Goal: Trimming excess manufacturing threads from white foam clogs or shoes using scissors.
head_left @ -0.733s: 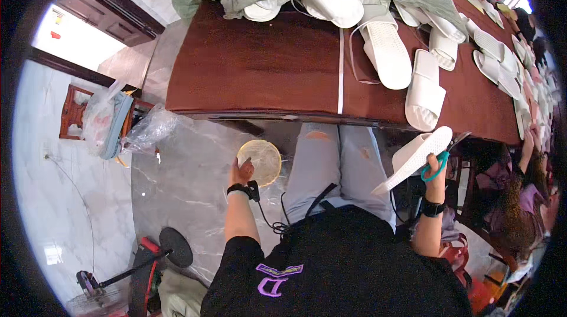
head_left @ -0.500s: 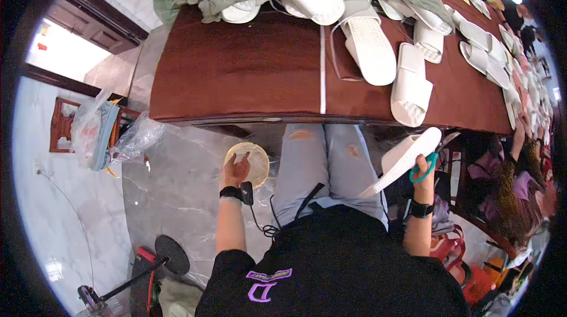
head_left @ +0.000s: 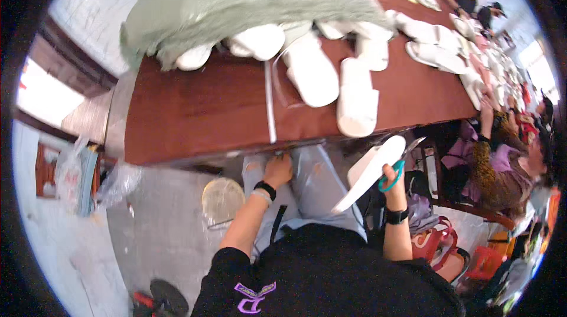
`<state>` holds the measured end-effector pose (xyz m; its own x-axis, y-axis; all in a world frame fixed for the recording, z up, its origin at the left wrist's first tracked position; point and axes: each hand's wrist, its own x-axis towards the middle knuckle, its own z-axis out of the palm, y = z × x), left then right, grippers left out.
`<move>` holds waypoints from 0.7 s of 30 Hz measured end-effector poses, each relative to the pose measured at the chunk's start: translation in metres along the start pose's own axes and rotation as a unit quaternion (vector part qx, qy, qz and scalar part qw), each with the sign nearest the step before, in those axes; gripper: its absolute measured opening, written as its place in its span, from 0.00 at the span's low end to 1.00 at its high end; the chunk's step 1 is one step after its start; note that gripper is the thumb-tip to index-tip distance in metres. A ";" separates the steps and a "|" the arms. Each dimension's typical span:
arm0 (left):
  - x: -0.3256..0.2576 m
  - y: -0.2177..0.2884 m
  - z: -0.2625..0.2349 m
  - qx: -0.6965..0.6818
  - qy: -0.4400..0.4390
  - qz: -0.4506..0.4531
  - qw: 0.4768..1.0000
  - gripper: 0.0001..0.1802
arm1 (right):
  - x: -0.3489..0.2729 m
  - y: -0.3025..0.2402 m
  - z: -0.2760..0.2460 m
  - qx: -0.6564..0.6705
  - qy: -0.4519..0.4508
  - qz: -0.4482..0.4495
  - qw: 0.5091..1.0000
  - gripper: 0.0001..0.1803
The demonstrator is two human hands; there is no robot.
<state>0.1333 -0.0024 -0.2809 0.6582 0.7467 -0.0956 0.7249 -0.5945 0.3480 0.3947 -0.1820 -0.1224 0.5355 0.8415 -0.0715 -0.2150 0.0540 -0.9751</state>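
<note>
My right hand (head_left: 392, 186) grips a white slipper (head_left: 373, 169), tilted sole-up over my lap. Teal-handled scissors (head_left: 397, 176) are in the same hand, their blades pointing away past the slipper. My left hand (head_left: 277, 170) is over my thigh, just below the table's front edge; its fingers are blurred and partly hidden. Nearest on the table is another white slipper (head_left: 358, 101), its end close to the front edge. To its left, a white slipper (head_left: 313, 72) has a thin clear strap beside it.
A greenish plastic sack (head_left: 248, 7) covers the back of the brown table (head_left: 201, 110), with several slippers poking out. A round yellow-rimmed bin (head_left: 223, 199) stands on the floor at left. To the right, a person in a patterned sleeve (head_left: 484, 166) sits by the table.
My left hand has moved from above the bin rightward to the table edge over my thigh. My right hand still holds the slipper and scissors. The whole view has shifted and tilted.
</note>
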 end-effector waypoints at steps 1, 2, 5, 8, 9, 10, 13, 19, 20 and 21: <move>0.012 -0.008 0.015 0.009 -0.006 0.006 1.000 0.23 | -0.003 0.005 -0.003 0.018 0.028 -0.027 0.999 0.24; 0.022 -0.018 0.027 0.028 -0.001 0.001 1.000 0.23 | -0.005 0.001 -0.001 -0.002 0.026 -0.012 1.000 0.31; 0.048 -0.015 0.048 0.094 -0.042 0.068 0.992 0.33 | -0.017 -0.010 -0.020 -0.044 0.013 -0.005 0.999 0.27; 0.043 -0.043 0.075 0.109 -0.008 0.035 0.993 0.27 | -0.024 -0.009 -0.017 -0.062 -0.010 -0.011 0.998 0.30; 0.037 -0.073 0.090 0.151 0.074 0.052 0.984 0.22 | -0.024 -0.008 -0.005 -0.031 -0.022 -0.013 0.999 0.31; 0.050 -0.059 0.082 0.099 -0.064 0.033 0.993 0.16 | -0.027 -0.005 -0.012 -0.005 0.000 -0.014 1.000 0.31; 0.040 -0.078 0.069 0.092 -0.133 0.161 0.974 0.20 | -0.028 -0.004 -0.011 -0.003 -0.018 0.012 1.000 0.32; -0.060 0.015 -0.091 -0.037 -0.083 0.153 0.984 0.13 | -0.014 -0.006 -0.001 0.002 -0.002 0.033 0.999 0.34; -0.075 0.018 -0.118 -0.028 -0.078 0.158 0.984 0.15 | -0.010 -0.005 0.003 0.009 -0.004 0.024 1.000 0.34; -0.084 0.017 -0.140 -0.068 -0.087 0.141 0.984 0.14 | -0.006 -0.002 0.005 0.006 -0.009 0.026 1.000 0.35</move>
<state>0.0622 -0.0336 -0.1358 0.8622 0.4888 -0.1326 0.4833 -0.7159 0.5039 0.3881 -0.1848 -0.1187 0.5091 0.8526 -0.1175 -0.2524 0.0174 -0.9675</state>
